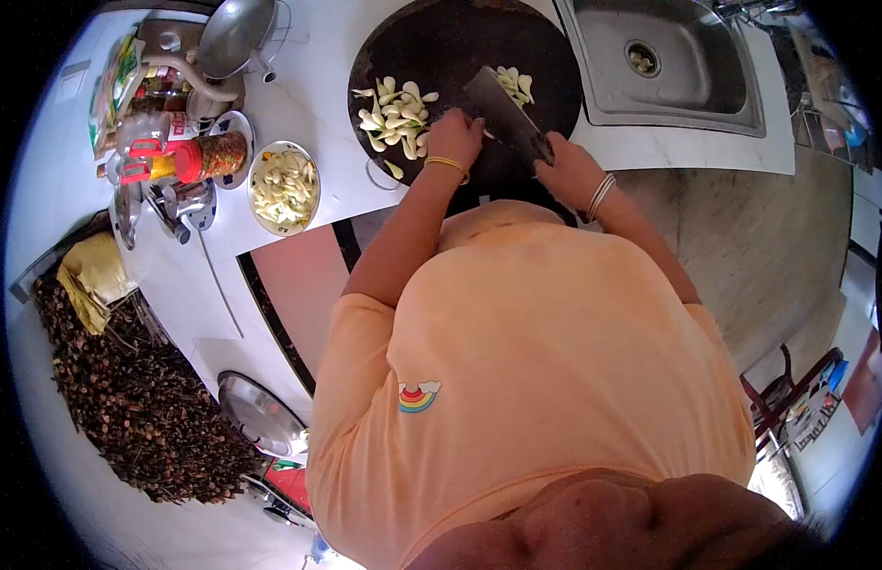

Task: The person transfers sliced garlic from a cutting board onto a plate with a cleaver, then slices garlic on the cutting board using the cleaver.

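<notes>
In the head view, gripped a broad grey metal cleaver [506, 112] in the right hand [569, 173] over a round dark board [403, 38]. Curled the left hand [457, 140] near the blade; could not tell whether around anything. Saw pale teardrop-shaped garlic-like cloves [395, 122] heaped beside that hand, apparently whole, plus a few right of the blade. Looked partway along, with seemingly cut pale pieces [287, 185] already in a white rounded bowl [281, 229] and the board's heap left.
</notes>
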The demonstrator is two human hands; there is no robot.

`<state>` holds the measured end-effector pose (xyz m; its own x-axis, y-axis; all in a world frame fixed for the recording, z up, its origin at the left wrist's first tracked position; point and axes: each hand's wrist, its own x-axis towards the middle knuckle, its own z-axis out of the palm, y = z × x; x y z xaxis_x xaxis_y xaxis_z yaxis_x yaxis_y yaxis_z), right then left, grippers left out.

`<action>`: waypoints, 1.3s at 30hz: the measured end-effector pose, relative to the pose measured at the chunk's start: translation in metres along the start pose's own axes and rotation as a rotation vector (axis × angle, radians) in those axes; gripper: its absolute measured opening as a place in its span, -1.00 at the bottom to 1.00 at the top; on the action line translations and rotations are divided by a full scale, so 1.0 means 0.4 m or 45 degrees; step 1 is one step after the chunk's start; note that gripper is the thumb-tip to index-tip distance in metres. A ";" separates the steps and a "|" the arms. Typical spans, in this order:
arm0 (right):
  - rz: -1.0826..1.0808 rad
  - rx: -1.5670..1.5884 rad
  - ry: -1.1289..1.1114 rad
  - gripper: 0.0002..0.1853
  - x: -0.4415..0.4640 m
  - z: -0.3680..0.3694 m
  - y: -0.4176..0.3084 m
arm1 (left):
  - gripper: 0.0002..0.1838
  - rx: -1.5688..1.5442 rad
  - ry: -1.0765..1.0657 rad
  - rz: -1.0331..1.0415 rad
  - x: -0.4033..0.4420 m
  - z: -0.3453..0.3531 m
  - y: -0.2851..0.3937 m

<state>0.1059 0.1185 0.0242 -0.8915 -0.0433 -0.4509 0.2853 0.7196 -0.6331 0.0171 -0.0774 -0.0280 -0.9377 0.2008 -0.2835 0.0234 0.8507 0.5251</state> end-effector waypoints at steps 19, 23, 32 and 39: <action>-0.004 -0.037 -0.084 -0.71 0.003 -0.020 -0.036 | -0.74 -0.351 -0.261 -0.207 0.025 0.030 -0.021; -0.009 -0.103 -0.081 -0.73 0.041 0.015 -0.019 | -0.72 -0.264 -0.229 -0.124 0.011 0.018 -0.006; 0.045 0.182 0.085 -0.64 0.038 0.032 0.025 | -0.68 -0.079 0.132 0.131 -0.031 -0.050 -0.016; 0.005 0.069 -0.077 -0.63 0.013 0.019 0.015 | -0.60 0.208 -0.127 0.008 -0.040 -0.027 -0.062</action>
<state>0.1058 0.1172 0.0133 -0.8682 -0.0834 -0.4892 0.3087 0.6812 -0.6639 0.0279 -0.1068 -0.0276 -0.8986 0.2467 -0.3629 0.0930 0.9153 0.3919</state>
